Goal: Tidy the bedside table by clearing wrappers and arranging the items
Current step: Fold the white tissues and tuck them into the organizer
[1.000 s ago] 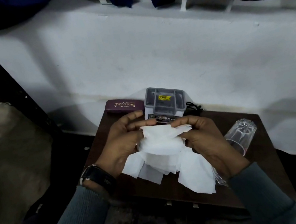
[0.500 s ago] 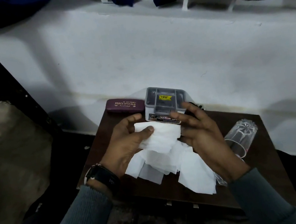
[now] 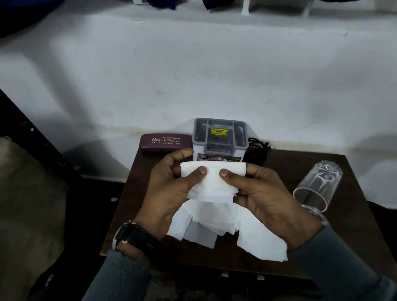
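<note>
A bunch of white tissue sheets (image 3: 215, 199) is held above the dark wooden bedside table (image 3: 342, 206). My left hand (image 3: 173, 192) grips its left side, thumb pressed on top. My right hand (image 3: 260, 192) grips the right side, thumb on top too. The loose lower ends of the sheets hang down and spread over the table's front. Behind the hands stands a grey plastic organiser box (image 3: 218, 135) with a yellow sticker. A maroon spectacle case (image 3: 165, 142) lies at the table's back left.
A clear drinking glass (image 3: 318, 186) lies on its side at the table's right. A black cable (image 3: 259, 149) is coiled behind the box. The white wall runs close behind the table. A black frame post (image 3: 5, 107) and bedding are at the left.
My right hand, which had let go and opened half a second ago, has come back onto the tissues. Both thumbs now press the folded top edge together.
</note>
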`<state>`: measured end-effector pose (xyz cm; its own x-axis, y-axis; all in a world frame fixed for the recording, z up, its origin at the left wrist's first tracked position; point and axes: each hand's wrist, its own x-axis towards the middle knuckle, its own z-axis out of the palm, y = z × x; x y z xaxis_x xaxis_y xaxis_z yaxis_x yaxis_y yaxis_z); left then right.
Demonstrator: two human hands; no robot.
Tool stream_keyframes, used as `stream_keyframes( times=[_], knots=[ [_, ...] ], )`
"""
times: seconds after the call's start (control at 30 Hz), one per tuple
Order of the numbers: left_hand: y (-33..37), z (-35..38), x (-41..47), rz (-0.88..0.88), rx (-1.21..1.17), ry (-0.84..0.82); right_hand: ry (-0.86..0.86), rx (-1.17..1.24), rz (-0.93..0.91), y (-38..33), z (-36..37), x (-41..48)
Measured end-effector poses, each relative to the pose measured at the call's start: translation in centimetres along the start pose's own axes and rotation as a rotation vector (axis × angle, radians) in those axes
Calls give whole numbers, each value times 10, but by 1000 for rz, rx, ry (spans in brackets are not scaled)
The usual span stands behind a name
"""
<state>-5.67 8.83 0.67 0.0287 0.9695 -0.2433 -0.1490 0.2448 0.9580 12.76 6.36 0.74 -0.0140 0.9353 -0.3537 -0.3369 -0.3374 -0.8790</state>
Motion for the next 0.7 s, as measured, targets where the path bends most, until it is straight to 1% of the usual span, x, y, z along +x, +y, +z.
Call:
stream_keyframes(
  times=[0.1, 0.2, 0.3, 0.4, 0.47, 0.63, 0.7],
  knots=[
    [2, 0, -2, 8, -38, 16, 60, -96, -73, -5, -3, 1],
    [5, -1, -2, 1, -119, 75, 145, -240, -124, -19, -10, 7],
    [6, -3, -2, 8, -180, 94, 188, -297, -165, -40, -23, 18],
    [5, -5, -1, 29, -156, 92, 278, -393, -234, -68, -33, 36],
    [4, -5, -1, 24, -133, 87, 343, -552, -293, -86, -38, 52],
    [3, -4, 1, 11, -98, 93, 427, -1003, -398, -108, -35, 81],
    [3, -5, 1, 10, -95, 94, 466, -1095, -407, -108, -27, 89]
  ],
)
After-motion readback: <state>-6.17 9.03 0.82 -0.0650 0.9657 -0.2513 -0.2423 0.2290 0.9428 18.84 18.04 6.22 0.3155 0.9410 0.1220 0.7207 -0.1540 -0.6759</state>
